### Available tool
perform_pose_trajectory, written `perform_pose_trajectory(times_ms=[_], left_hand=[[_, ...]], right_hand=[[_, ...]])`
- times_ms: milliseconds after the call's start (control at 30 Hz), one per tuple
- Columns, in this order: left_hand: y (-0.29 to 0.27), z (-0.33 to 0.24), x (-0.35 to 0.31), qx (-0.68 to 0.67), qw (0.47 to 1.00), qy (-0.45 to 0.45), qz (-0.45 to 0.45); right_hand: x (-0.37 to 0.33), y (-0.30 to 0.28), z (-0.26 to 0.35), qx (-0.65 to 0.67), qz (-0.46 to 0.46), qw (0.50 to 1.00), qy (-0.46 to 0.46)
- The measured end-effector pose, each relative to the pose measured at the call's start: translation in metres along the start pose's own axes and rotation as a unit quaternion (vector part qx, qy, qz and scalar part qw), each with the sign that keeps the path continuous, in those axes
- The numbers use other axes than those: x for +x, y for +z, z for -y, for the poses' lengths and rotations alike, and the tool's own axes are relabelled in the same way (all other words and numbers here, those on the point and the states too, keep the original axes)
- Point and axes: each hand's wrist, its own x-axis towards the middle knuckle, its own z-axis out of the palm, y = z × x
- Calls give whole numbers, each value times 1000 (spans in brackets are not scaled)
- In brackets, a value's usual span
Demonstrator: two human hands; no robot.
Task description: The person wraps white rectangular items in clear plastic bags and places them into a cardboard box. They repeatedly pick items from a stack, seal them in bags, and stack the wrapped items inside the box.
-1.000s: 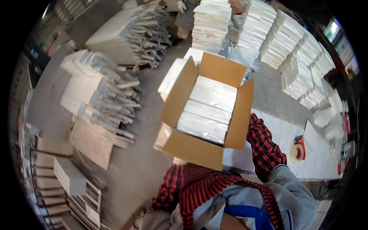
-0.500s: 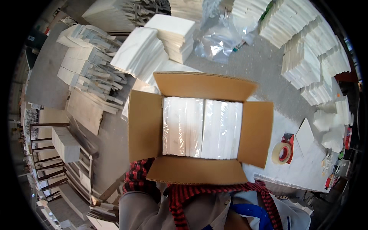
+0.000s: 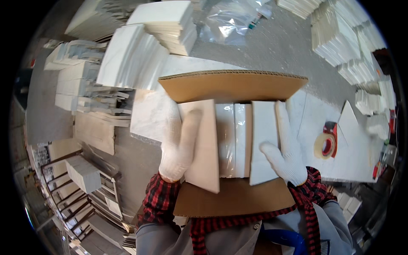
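Observation:
A cardboard box (image 3: 233,204), brown inside and pale outside, stands in front of me with its far and near flaps spread outward. Its left flap (image 3: 204,157) and right flap (image 3: 261,165) lean inward over the contents, their pale outer faces up. My left hand (image 3: 180,146), in a white knitted glove, lies against the left flap with fingers stretched out. My gloved right hand (image 3: 289,159) presses on the right flap, thumb spread away from the straight fingers. Between the flaps show white slabs (image 3: 229,140) in clear film; the flaps hide the rest.
On the white table to the right lie a roll of clear tape (image 3: 325,146) in a red dispenser and a loose white slab (image 3: 348,119). Stacks of white slabs (image 3: 131,55) stand beyond the box. Plastic film (image 3: 227,23) lies far off. A dark rack (image 3: 63,187) is at left.
Both gloved hands have come into view at the box sides. The left and right flaps have swung from outward to inward over the wrapped slabs. The view has shifted.

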Motion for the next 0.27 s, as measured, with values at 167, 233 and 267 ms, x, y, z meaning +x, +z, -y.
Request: perform_pose_trajectory(times_ms=[167,233,267], left_hand=[[7,-14,11,205,968,134,-54],[5,-4,12,161,977,133,-35],[5,-8,11,78,994,75,-5]], right_hand=[[5,10,14,-20,-23,1000,-9],[5,12,17,58,-57,996,47],[5,12,18,62,-61,995,42]])
